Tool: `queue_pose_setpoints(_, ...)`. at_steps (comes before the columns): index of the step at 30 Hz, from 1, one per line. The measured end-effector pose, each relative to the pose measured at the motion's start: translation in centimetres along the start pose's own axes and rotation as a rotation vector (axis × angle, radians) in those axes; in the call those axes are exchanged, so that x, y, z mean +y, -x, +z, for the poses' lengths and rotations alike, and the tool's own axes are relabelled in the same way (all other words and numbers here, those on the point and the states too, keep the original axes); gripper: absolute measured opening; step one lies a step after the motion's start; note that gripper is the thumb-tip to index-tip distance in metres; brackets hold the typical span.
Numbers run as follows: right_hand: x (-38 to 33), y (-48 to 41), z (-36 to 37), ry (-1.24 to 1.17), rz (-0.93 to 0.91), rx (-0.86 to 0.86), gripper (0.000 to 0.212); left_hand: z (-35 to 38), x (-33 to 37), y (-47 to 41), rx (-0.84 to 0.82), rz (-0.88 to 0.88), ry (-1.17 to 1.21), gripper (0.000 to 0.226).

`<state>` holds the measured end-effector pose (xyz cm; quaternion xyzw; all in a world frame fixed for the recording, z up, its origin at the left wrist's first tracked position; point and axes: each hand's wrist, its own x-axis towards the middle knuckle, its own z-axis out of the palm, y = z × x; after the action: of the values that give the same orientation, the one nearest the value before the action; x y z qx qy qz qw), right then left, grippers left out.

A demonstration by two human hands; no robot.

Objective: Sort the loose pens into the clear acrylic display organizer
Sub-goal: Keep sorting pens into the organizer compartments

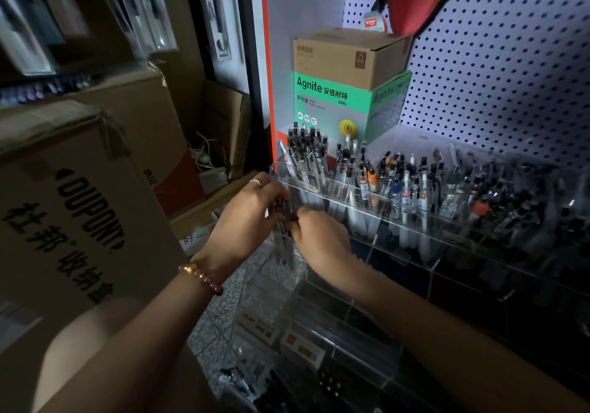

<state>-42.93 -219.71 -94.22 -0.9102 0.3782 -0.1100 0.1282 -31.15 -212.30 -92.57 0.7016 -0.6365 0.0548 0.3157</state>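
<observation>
A tiered clear acrylic organizer (399, 230) stands on the shelf, its upper rows packed with upright pens (306, 154). At its left end, both hands meet over a small bunch of dark-capped pens (282, 213). My left hand (252, 211), with a ring and a bead bracelet, grips the bunch from the left. My right hand (319, 234) pinches the same pens from the right, fingers curled. The pens' lower ends hang in front of a lower left compartment. Lower tiers near me look mostly bare, with labels (303, 345) on their fronts.
A green Agnite box (338, 106) with a brown carton (344, 55) on top stands behind the organizer. White pegboard (510, 71) forms the back wall. Large cardboard boxes (79, 208) crowd the left. More dark pens (255, 390) lie at the bottom.
</observation>
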Motion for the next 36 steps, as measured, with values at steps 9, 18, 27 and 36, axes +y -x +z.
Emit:
queue_pose_setpoints(9, 0.2, 1.5, -3.2, 0.092, -0.200, 0.069, 0.021, -0.8, -0.1, 0.7, 0.036, -0.036, -0.067, 0.033)
queue_pose_setpoints(18, 0.2, 3.0, -13.1, -0.283, -0.381, 0.241, 0.012, -4.4, 2.5, -2.4, 0.146, 0.152, 0.050, 0.022)
queue_pose_setpoints(27, 6.8, 1.6, -25.1, -0.474, -0.342, 0.358, 0.014, -2.8, 13.3, -12.9, 0.195, 0.273, 0.271, 0.019)
queue_pose_setpoints(36, 25.1, -1.3, -27.4, -0.394, -0.164, -0.107, 0.016, 5.5, 19.8, -21.0, -0.106, 0.327, 0.112, 0.009)
